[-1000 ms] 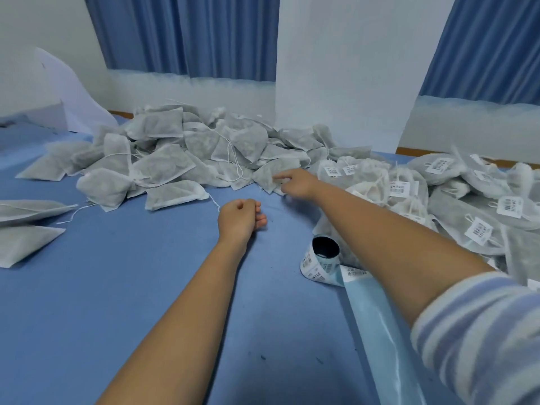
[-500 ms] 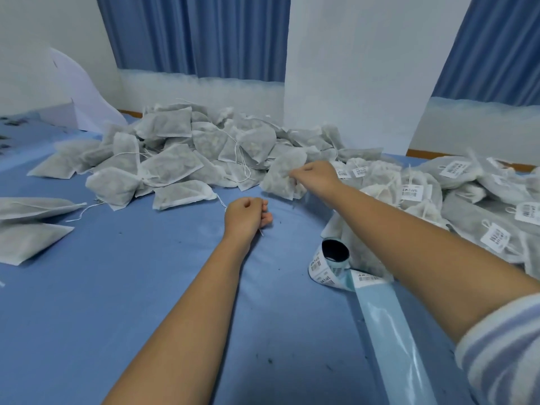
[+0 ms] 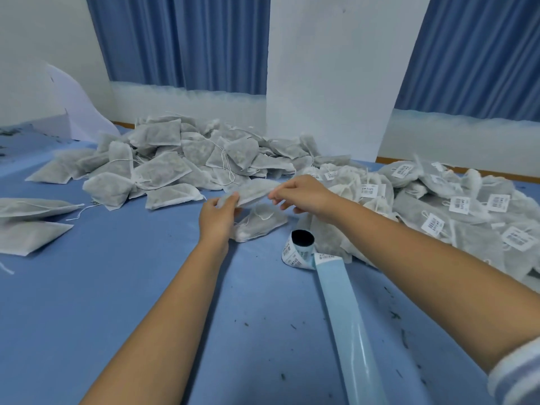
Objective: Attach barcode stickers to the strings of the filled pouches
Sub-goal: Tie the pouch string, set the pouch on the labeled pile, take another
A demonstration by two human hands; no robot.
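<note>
The pouch got pulled off the unlabelled heap since a moment ago. Now it's up over the blue table, left hand pinching one end, right hand pinching the other. Looks light, soft and floppy, so I'd grip the seamed edges.

This is a small hand-packing workroom. A blue-covered counter fills the lower frame, flecked with dark herb crumbs. A heap of unlabelled filled pouches lies at centre left, barcode-tagged pouches are piled at the right, and a roll of barcode stickers sits at lower centre. Blue curtains and a white wall fill the top.
</note>
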